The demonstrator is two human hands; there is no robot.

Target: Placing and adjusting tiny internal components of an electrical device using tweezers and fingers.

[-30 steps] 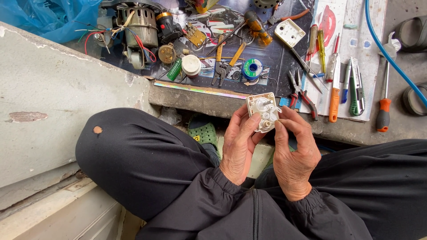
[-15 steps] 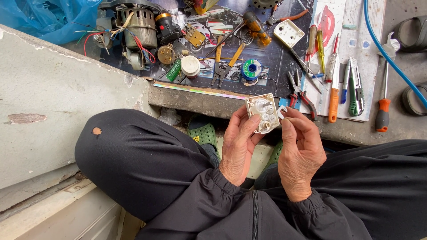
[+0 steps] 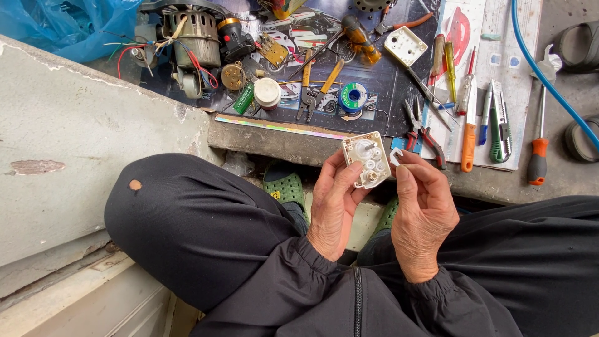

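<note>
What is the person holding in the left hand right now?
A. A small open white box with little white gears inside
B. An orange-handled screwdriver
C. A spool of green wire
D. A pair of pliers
A: the left hand grips a small white open box showing tiny white gears, while the right hand pinches a small white piece beside it; the screwdrivers and pliers lie on the ledge beyond.
</note>
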